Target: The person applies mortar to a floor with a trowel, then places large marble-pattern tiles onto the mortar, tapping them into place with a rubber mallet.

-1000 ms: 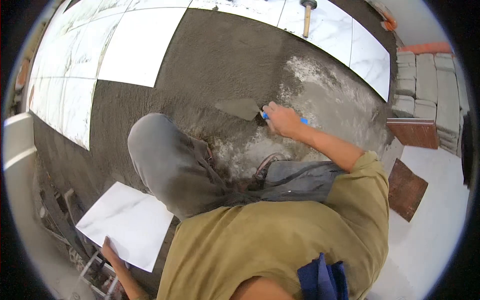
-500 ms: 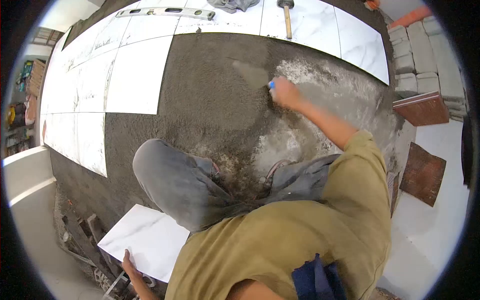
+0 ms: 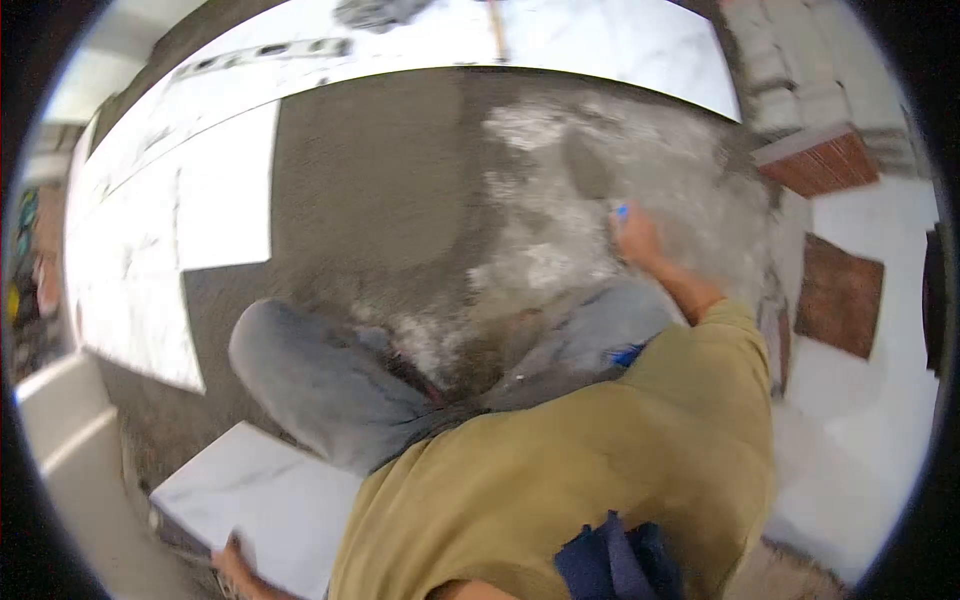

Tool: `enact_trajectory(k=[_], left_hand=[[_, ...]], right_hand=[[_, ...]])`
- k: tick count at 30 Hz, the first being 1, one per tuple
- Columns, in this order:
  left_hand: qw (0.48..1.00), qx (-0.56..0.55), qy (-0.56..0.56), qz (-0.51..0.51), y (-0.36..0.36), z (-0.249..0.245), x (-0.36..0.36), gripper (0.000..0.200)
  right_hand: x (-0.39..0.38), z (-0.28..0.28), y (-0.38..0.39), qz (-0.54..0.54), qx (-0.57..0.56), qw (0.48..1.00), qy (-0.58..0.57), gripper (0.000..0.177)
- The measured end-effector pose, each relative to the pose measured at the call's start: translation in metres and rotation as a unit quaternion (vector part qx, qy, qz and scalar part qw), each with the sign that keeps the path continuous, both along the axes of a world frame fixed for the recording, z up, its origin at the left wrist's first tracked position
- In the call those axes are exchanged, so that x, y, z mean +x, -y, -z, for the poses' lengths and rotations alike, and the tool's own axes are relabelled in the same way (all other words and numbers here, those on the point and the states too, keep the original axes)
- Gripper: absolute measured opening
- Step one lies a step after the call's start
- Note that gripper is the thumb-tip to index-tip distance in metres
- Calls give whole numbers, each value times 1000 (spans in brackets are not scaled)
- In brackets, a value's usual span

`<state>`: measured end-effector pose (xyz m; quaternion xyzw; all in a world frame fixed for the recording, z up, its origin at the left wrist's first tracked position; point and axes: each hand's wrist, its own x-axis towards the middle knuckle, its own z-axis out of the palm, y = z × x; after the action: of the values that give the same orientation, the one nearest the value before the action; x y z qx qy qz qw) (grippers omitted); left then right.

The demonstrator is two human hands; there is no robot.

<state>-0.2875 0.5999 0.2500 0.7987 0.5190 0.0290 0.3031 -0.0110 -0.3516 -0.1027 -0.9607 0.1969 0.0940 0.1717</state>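
Observation:
My right hand is closed round the blue-ended handle of a trowel, whose blade is over the pale, patchy floor to the right of the smoothed mortar. At the lower left, my left hand grips the near edge of a loose white marbled tile. White laid tiles border the mortar at the left and along the top.
A spirit level, a grey cloth and a wooden handle lie on the far tiles. Red-brown tiles lean at the right, near another brown piece and stacked pale blocks.
My right hand has moved right with the trowel, off the smoothed mortar. The view has shifted, while my left hand remains at the loose tile.

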Motion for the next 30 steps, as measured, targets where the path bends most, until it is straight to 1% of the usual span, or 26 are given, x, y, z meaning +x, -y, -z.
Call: enact_trajectory(k=[1, 3, 4, 6, 7, 8, 9, 10, 11, 12, 13, 14, 16, 17, 18, 20, 21, 22, 23, 24, 25, 26, 27, 28, 29, 30], left_hand=[[998, -25, 61, -9, 88, -42, 49, 43], [997, 57, 39, 22, 85, -76, 83, 53], [994, 103, 25, 42, 83, -95, 86, 59], [982, 180, 4, 55, 130, -126, 112, 73], [961, 254, -36, 101, 145, -136, 137, 60], [959, 250, 43, 125, 157, -137, 161, 47], [971, 200, 90, 93, 183, -140, 189, 41], [963, 191, 144, 124, 206, -142, 219, 39], [945, 189, 202, 177, 195, -138, 238, 38], [937, 237, 193, 167, 204, -139, 261, 39], [936, 216, 223, 167, 216, -129, 294, 39], [931, 193, 257, 174, 222, -123, 321, 39], [880, 163, 387, 224, 235, -98, 369, 36], [851, 122, 456, 228, 245, -86, 391, 32], [834, 89, 498, 220, 259, -75, 410, 30], [775, 9, 592, 220, 295, -59, 437, 30], [761, -32, 609, 221, 313, -55, 442, 31], [723, -94, 645, 229, 327, -42, 454, 35], [687, -147, 672, 233, 346, -31, 458, 40], [699, -157, 653, 245, 356, -14, 464, 45], [673, -175, 664, 276, 369, 1, 465, 54], [647, -254, 648, 312, 367, 19, 468, 61], [606, -350, 635, 327, 364, 21, 459, 59], [558, -442, 613, 342, 363, 22, 456, 57], [547, -453, 616, 339, 365, 33, 457, 57], [604, -439, 563, 353, 367, 52, 455, 56]], right_hand=[[-12, -42, -23, 44, 89, 988, -115, 60], [-65, -28, -42, -29, 81, 996, 28, 48], [-73, -20, -48, -58, 104, 993, 25, 48], [-70, -11, -60, -128, 165, 976, -58, 46], [-65, -16, -64, -176, 170, 961, -126, 46], [-65, -15, -59, -226, 161, 940, -197, 45], [-55, -26, -48, -268, 126, 919, -260, 45], [-33, -36, -36, -288, 84, 910, -287, 44], [-10, -53, -20, -282, 45, 916, -282, 44], [16, -69, -15, -259, 24, 940, -221, 48], [44, -85, -11, -234, 4, 959, -159, 52], [77, -120, -40, -265, 6, 957, -121, 48], [131, -198, -130, -339, 16, 940, -46, 39], [150, -191, -157, -391, 33, 918, 50, 46], [160, -216, -211, -376, 123, 916, 71, 51], [191, -214, -295, -292, 279, 912, 71, 61], [192, -232, -333, -199, 520, 828, 60, 69], [211, -242, -362, -67, 641, 765, 13, 72], [216, -265, -386, -6, 752, 655, 71, 68], [217, -282, -400, 50, 841, 525, 120, 64], [223, -282, -402, 54, 834, 533, 132, 64], [231, -277, -402, 148, 819, 509, 220, 59], [235, -269, -398, 237, 790, 476, 304, 55], [239, -255, -388, 237, 783, 481, 315, 55], [239, -241, -373, 247, 751, 513, 334, 51], [236, -226, -362, 251, 717, 549, 348, 47]])
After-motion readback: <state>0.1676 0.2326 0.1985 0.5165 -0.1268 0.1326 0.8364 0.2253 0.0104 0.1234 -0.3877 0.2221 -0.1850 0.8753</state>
